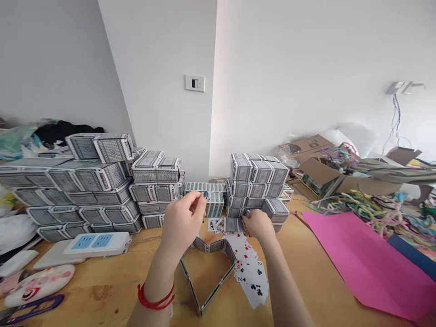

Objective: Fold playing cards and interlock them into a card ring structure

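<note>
Left wrist: red cord bracelet [156, 297], nearest the lens.
Left hand [184, 222]: raised above the tabletop [102, 281], thumb and forefinger pinched together. Whether anything lies between them cannot be made out.
Right hand [259, 225]: lowered, fingers curled, tips on a few loose cards [229, 224] at the foot of the card boxes. The grip itself is hidden.
Card outline [218, 284]: playing cards stood on edge in a heart shape, between and just below the two hands.
Face-up cards [250, 268]: a fanned spread, touching the outline's right side, under the right forearm.
Right stack of card boxes [259, 181]: just behind the right hand, against the wall.
Left stacks of card boxes [95, 190]: larger, several layers high, some boxes tilted.
Power strip [98, 243]: white, in front of the left stacks.
Pink paper sheet [368, 263]: flat, right of the hands, well apart.
Cardboard boxes [327, 175] and tangled coloured cords [374, 209]: far right.
</note>
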The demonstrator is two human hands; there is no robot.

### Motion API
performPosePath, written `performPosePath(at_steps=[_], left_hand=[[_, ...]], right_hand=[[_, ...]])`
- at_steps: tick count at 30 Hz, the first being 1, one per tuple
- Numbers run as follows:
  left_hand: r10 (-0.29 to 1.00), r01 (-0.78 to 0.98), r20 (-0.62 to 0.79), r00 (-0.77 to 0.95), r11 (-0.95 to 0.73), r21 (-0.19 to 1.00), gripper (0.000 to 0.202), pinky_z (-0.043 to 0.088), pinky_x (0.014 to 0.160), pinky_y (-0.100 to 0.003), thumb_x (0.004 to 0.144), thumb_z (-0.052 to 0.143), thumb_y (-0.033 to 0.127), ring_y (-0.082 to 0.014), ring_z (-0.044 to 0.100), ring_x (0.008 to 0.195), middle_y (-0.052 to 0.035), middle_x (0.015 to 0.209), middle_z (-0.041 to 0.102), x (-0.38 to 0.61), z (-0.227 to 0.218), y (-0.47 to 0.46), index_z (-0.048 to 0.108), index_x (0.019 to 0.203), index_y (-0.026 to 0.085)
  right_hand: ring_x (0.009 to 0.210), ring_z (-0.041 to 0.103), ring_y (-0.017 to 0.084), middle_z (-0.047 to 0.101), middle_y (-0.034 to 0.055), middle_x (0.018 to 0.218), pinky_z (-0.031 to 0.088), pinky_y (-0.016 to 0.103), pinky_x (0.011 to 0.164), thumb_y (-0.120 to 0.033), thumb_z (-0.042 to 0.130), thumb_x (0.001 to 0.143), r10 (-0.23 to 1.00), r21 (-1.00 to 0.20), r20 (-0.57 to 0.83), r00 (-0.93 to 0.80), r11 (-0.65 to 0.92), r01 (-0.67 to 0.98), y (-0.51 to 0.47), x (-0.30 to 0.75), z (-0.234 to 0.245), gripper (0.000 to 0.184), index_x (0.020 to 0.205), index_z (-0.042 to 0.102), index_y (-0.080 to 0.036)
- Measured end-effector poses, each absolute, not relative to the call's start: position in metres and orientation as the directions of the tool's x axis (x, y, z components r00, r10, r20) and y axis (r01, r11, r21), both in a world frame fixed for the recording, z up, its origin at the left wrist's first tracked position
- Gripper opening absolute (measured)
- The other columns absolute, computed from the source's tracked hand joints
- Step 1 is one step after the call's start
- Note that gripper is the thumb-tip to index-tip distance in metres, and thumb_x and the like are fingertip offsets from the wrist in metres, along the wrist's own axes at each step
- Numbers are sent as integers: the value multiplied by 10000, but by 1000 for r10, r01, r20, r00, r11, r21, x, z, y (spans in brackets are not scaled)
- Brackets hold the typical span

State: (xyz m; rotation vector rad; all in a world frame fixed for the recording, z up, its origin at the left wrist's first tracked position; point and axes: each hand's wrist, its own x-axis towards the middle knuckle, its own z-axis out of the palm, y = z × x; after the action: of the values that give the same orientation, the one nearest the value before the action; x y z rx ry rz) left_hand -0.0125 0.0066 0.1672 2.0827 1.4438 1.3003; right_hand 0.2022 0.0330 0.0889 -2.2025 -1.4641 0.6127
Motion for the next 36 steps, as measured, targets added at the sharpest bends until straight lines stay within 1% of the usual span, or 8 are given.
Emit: performPosePath(at_steps=[6, 11, 14, 17, 19, 23, 28, 36], left_hand=[[845, 660, 523, 115, -458, 596, 300, 326, 491, -216, 836, 395, 351, -109, 492, 441, 31, 476, 543, -16, 167, 8, 512, 608, 195], [843, 652, 526, 110, -461, 602, 297, 311, 496, -217, 839, 391, 352, -105, 477, 430, 35, 481, 544, -20, 169, 8, 506, 614, 196], [840, 653, 531, 111, -464, 598, 298, 309, 500, -218, 840, 391, 351, -106, 474, 430, 35, 479, 545, -23, 169, 7, 507, 614, 196], [834, 666, 538, 118, -469, 580, 298, 299, 497, -219, 842, 388, 354, -107, 474, 436, 31, 492, 550, -24, 169, 7, 518, 626, 196], [831, 673, 542, 126, -473, 569, 297, 291, 493, -220, 843, 387, 359, -107, 474, 442, 29, 503, 553, -25, 169, 7, 525, 637, 196], [820, 672, 554, 142, -491, 555, 309, 285, 491, -224, 845, 369, 354, -111, 472, 448, 17, 509, 556, -25, 169, 6, 531, 637, 193], [826, 675, 535, 177, -497, 545, 320, 277, 495, -226, 852, 361, 350, -111, 460, 452, 20, 496, 537, -27, 170, 6, 501, 610, 194], [850, 713, 483, 209, -471, 519, 302, 276, 502, -228, 857, 358, 351, -112, 461, 477, 26, 515, 535, -24, 169, 6, 493, 630, 203]], right_hand=[[597, 622, 161, 679, 34, 649, 404, 220, 509, -260, 531, 718, 954, -572, 40, 296, -221, 790, 12, 200, 122, 125, 659, 626, -204], [640, 630, 205, 672, 79, 669, 403, 246, 507, -265, 619, 638, 961, -367, -204, 188, -253, 895, 10, 196, 102, 91, 629, 621, -174], [798, 630, 263, 669, 131, 826, 442, 286, 596, -329, 686, 584, 944, -256, -262, 199, -266, 929, 11, 188, 73, 248, 745, 635, -148], [1025, 542, 321, 588, 190, 1067, 449, 321, 716, -323, 729, 536, 954, -173, -196, 229, -264, 949, 10, 180, 48, 498, 966, 593, -111], [1063, 515, 328, 557, 208, 1099, 442, 331, 748, -301, 731, 535, 948, -152, -194, 251, -282, 947, 10, 179, 39, 583, 1044, 544, -85], [980, 561, 322, 596, 195, 992, 439, 325, 695, -257, 735, 500, 938, -233, -237, 254, -309, 922, 9, 186, 34, 623, 1040, 483, -74], [735, 611, 217, 622, 127, 884, 402, 244, 519, -193, 702, 491, 933, -415, -276, 230, -331, 847, 6, 201, 34, 574, 998, 446, -109], [655, 571, 155, 617, 13, 703, 334, 186, 466, -104, 617, 528, 953, -520, -209, 221, -299, 800, 5, 221, 41, 187, 677, 531, -175]])
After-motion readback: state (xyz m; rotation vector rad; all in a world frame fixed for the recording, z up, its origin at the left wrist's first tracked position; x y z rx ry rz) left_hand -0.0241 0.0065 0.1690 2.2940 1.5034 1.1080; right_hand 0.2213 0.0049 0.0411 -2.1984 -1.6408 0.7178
